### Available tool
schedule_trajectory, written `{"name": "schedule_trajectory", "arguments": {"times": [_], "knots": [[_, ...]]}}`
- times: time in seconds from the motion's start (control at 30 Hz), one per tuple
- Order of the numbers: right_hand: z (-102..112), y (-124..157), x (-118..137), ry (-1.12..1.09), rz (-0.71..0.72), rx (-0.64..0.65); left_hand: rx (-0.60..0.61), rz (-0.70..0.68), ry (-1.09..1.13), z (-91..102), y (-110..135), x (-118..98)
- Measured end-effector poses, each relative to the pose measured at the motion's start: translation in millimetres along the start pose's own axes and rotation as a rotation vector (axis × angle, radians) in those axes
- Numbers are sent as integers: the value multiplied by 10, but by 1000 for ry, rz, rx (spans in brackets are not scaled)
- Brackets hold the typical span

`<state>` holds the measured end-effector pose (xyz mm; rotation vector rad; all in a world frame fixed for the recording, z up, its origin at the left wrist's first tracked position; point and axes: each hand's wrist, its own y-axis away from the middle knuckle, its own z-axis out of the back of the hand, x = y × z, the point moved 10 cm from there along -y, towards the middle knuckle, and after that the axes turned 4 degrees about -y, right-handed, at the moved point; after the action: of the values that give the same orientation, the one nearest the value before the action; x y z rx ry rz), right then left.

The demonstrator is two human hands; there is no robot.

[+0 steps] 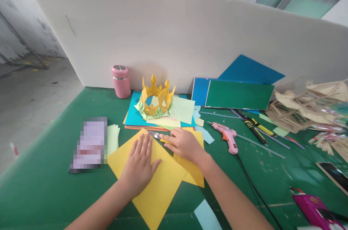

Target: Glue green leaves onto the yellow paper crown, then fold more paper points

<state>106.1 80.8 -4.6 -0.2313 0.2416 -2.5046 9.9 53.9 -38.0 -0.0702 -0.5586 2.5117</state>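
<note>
My left hand [140,166] lies flat with its fingers stretched out, on a large sheet of yellow paper [159,201]. My right hand [185,146] is closed around a utility knife [156,135]; its blade points left, by the sheet's upper corner close to my left fingertips. Whether the blade touches the paper, I cannot tell. Another piece of yellow paper [196,176] lies under my right wrist, partly beneath the big sheet. Just behind my hands, a folded yellow and green paper crown [160,106] sits on a stack of coloured paper [132,115].
To the right lie a pink glue gun [227,136] with a black cord, pliers [251,126] and wooden models [296,106]. At the back left stands a pink flask [121,83]. A white board [163,30] walls off the rear of the green table [49,172].
</note>
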Motion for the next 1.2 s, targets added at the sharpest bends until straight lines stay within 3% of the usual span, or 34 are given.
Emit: {"name": "schedule_trajectory", "arguments": {"times": [0.27, 0.47, 0.57, 0.7, 0.87, 1.03, 1.13, 1.2], "knots": [[59, 45, -39, 5, -34, 6, -10, 19, 28, -39, 16, 23], [253, 336, -200, -89, -87, -14, -1, 101, 20, 17, -1, 82], [378, 570, -435, -129, -247, -95, 34, 172, 24, 52, -23, 171], [451, 910, -805, 29, -548, -199, 100, 234, 17, 101, -80, 300], [391, 1104, -953, 193, -647, -227, 119, 283, 50, 164, -147, 425], [455, 1041, -838, 186, -627, -271, 82, 357, 134, 181, -168, 563], [436, 848, -558, -65, -520, -274, 39, 424, 221, 203, -175, 678], [333, 679, -274, -271, -388, -198, 21, 443, 329, 212, -192, 728]]}}
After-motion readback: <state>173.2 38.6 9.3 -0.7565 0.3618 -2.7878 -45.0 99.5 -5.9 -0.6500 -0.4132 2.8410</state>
